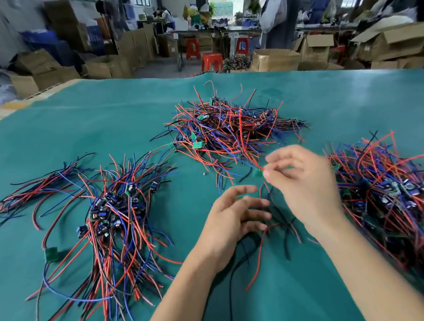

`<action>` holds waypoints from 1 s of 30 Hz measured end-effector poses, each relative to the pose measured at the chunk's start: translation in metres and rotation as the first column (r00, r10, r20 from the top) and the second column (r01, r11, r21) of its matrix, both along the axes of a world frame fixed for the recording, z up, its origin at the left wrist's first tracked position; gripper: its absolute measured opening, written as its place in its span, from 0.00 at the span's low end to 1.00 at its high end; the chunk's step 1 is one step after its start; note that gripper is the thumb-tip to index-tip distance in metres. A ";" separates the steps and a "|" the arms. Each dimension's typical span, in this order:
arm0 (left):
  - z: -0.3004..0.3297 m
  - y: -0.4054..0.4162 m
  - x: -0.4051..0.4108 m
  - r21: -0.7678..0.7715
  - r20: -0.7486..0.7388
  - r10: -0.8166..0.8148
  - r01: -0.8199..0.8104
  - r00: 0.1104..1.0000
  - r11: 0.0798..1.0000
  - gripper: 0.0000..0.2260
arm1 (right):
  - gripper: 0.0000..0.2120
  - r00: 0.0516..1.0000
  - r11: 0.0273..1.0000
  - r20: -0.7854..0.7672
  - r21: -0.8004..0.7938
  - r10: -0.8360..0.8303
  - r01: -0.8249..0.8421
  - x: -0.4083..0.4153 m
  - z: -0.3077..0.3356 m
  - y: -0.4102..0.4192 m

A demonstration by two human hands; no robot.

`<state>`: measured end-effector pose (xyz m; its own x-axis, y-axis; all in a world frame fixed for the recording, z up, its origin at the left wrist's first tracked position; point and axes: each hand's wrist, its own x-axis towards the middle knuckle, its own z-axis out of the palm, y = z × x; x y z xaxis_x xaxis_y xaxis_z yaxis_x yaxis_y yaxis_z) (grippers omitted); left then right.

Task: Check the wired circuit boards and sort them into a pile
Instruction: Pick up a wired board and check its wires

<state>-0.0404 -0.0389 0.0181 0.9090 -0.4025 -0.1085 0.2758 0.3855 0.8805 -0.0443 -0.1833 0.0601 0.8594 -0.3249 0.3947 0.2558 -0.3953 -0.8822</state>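
Her right hand (304, 179) pinches a small green board (257, 173) above mid-counter (79, 123), it seems; the left hand (236, 216) hovers, fingers spread. A combed pile (110, 216) lies toward the left edge; tangled heaps at the far middle (228, 127) and right edge (391, 194) remain.

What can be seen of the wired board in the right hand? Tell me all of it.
The wired board is a small green piece, blurred, pinched between thumb and fingertips of the right hand above the green table mat. Thin red, blue and black wires run from it, some down past the left hand, whose fingers spread beneath. Its components cannot be made out.
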 end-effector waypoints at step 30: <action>-0.002 0.005 0.002 -0.044 -0.039 0.053 -0.055 0.998 0.997 0.07 | 0.17 0.949 0.947 -0.114 0.170 0.293 -0.272 -0.018 -0.019 -0.008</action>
<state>-0.0385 -0.0340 0.0159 0.9251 -0.3581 -0.1260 0.2864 0.4402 0.8510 -0.0623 -0.1914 0.0415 0.9666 -0.1067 0.2329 0.2109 -0.1849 -0.9599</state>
